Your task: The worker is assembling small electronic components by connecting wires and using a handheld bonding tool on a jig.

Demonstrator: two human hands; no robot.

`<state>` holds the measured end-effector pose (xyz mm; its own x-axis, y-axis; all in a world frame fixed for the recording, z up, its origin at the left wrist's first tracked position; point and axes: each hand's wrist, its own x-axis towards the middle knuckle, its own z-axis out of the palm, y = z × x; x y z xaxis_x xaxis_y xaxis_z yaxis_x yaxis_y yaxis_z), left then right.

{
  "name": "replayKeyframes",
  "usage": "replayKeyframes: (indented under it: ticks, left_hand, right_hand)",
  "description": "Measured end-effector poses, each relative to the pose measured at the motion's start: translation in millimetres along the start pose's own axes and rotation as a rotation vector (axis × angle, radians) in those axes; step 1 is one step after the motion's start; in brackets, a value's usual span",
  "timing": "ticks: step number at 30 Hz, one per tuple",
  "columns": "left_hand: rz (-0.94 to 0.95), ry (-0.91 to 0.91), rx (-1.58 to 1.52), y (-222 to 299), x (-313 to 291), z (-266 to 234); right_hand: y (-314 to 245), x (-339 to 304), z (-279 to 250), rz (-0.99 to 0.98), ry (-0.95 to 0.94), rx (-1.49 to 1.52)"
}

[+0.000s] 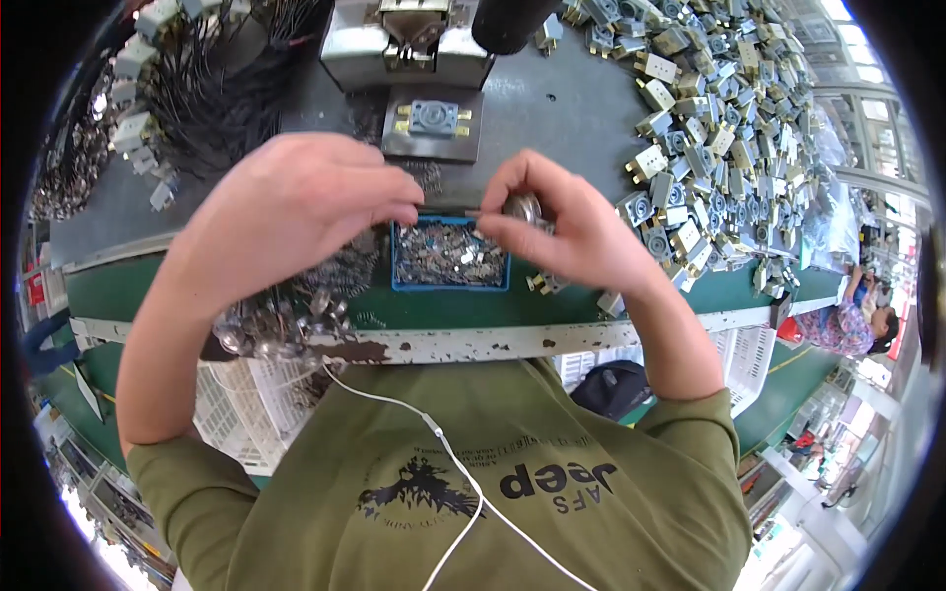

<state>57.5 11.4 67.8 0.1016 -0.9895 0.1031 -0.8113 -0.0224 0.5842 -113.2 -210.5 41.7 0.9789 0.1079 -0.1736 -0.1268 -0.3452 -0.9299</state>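
Olive-green short-sleeved T-shirt with dark printing fills the nearest space, a thin white cable running down its front. At far left on the dark grey metal tabletop, a tangle of black wires lies among pale connector blocks. Next comes the left hand, arched over the work with its thumb and fingertips drawn close together; whether anything is pinched there cannot be told. Below its wrist, silver round metal cups lie heaped near the table's worn white edge. Between the two hands, a shallow blue rectangular tray holds a jumble of small silver metal pieces, and beyond it a grey rectangular block with brass-coloured tabs rests on a flat metal plate in front of a steel press. The right hand is curled closed around a shiny silver rounded metal part, thumb and forefinger nearly meeting at a thin coppery strip above the tray's far right corner. Farther right spreads a large pile of grey-and-cream blocks with brass tabs.
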Motion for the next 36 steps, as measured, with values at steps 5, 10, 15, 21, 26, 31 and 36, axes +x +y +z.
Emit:
replayKeyframes:
  ticks: [5, 10, 15, 21, 26, 31, 36]
  left_hand:
    - [-0.039, 0.05, 0.134, 2, -2, -7]
    - [-0.032, 0.07, 0.164, 7, -10, -16]
    - [-0.054, 0.09, 0.107, 9, -6, -16]
    - [-0.201, 0.23, -0.442, 0, 1, 39]
    - [0.02, 0.282, 0.166, -16, -5, 24]
    - [0.106, 0.175, 0.47, -12, -15, 16]
    - [0.066, 0.277, 0.346, -5, -12, 19]
  right_hand:
    - [23, -9, 16, -0.091, 0.139, 0.378]
    - [17, 2, 23, 0.001, 0.091, 0.573]
    - [12, 14, 35, -0.019, 0.251, 0.613]
    - [-2, 21, 72, -0.281, 0.586, 0.704]
    - [-7, 22, 43, -0.071, 0.413, 0.434]
    - [-24, 38, 17, 0.198, -0.033, -0.006]
    - [-12, 16, 32, 0.007, 0.192, 0.24]
